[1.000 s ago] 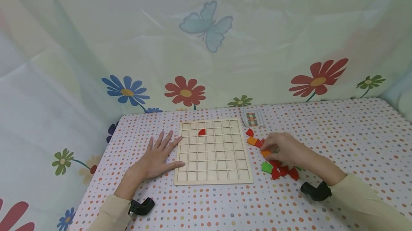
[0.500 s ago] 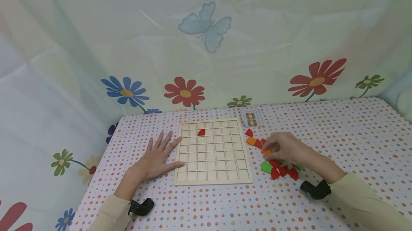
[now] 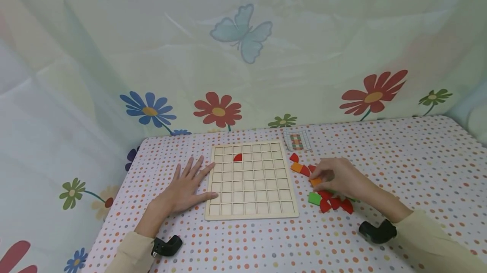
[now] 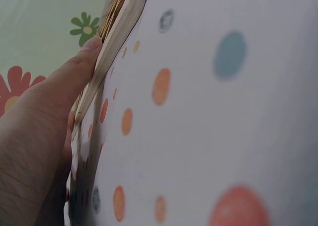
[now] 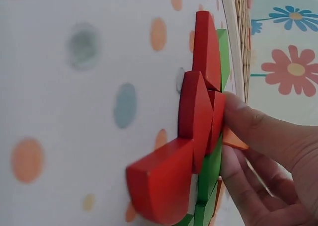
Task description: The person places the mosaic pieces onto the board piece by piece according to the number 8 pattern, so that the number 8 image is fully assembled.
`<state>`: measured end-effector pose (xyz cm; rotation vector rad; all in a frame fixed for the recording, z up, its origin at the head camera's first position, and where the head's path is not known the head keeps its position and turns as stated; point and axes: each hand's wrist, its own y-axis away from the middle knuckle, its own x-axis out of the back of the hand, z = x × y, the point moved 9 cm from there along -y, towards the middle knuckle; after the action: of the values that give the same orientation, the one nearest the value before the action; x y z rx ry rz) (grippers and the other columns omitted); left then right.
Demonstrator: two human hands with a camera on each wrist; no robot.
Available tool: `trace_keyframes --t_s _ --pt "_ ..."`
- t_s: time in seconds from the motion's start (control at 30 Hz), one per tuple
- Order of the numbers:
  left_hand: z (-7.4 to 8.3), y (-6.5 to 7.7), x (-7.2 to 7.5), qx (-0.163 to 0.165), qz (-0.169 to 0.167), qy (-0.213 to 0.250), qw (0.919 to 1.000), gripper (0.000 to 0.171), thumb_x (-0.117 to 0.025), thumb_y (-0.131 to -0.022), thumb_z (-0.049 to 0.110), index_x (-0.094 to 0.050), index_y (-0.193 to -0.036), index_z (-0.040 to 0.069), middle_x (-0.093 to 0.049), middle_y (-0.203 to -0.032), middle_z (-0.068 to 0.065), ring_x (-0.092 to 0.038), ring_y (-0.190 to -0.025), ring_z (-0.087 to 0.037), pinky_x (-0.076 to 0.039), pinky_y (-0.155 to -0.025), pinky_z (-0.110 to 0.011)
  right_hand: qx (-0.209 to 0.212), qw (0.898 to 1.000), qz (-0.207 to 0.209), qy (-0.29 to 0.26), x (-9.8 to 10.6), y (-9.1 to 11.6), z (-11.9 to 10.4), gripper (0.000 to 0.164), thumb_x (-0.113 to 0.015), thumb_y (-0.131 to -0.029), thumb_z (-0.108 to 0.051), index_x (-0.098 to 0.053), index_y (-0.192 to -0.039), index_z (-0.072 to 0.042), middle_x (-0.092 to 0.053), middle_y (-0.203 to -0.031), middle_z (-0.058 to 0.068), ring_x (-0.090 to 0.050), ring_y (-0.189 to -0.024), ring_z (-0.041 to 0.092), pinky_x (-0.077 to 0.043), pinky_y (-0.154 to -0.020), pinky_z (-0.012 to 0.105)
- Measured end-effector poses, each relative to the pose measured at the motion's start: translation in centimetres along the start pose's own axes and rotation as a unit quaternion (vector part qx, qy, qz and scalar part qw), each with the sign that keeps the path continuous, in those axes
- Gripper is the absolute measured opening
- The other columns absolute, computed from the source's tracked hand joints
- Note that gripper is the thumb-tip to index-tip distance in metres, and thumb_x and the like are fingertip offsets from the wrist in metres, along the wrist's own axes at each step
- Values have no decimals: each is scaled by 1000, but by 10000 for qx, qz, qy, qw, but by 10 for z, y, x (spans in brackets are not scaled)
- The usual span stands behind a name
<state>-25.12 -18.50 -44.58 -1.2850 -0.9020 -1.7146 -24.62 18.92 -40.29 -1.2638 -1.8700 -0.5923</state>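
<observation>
A pale wooden grid board (image 3: 251,217) lies on the dotted table, with a red quarter-circle tile (image 3: 238,157) in one of its upper cells. Fingers spread and straight, my left hand (image 3: 186,188) rests flat at the board's left side; its thumb touches the frame in the left wrist view. My right hand (image 3: 340,178) is over a small pile of tiles right of the board and pinches an orange tile (image 3: 316,181) between thumb and fingers. Beside it lie a green square tile (image 3: 314,198) and several red tiles (image 5: 196,104). The hand partly covers the pile.
A small printed pattern card (image 3: 297,140) lies beyond the board's upper right corner. Another orange tile (image 3: 296,167) and a red tile (image 3: 294,157) lie between card and pile. A flowered cloth (image 3: 171,66) hangs behind the table.
My right hand stays at the pile with the orange tile, which has shifted slightly to the right. My left hand has not moved.
</observation>
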Motion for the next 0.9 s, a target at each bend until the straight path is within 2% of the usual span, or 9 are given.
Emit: trace_keyframes --t_s 0.23,0.43,0.67,0.9 --pt "-1 0 -1 -9 -28 36 10000 92 -57 -95 70 -26 -168 24 -9 -175 -14 -2 -159 -45 0 -122 -72 247 9995 149 -118 5 5 -1 26 -93 -74 -1 -81 -95 -11 -72 -89 -7 -63 -76 10 -58 -69 25" --pt "-2 0 -1 -5 -54 17 10000 92 -56 -95 70 -26 -168 23 -9 -175 -15 -2 -159 -46 0 -122 -73 389 9985 267 -274 13 2 -15 26 -91 -76 0 -82 -97 -12 -72 -91 -9 -66 -82 10 -62 -78 30" --pt "-3 0 -1 7 -35 3 10000 91 -56 -95 70 -27 -168 23 -10 -175 -15 -3 -159 -46 0 -122 -73 995 9913 561 -658 15 -22 -46 26 -89 -77 5 -81 -99 -5 -74 -94 0 -68 -84 16 -63 -76 30" --pt "-4 -2 -5 74 -159 19 9998 93 -54 -95 73 -23 -169 26 -6 -176 -12 1 -160 -42 2 -122 -72 1193 9879 368 -922 -1 -51 -69 22 -86 -82 4 -81 -103 -2 -73 -94 1 -65 -84 17 -60 -74 26"
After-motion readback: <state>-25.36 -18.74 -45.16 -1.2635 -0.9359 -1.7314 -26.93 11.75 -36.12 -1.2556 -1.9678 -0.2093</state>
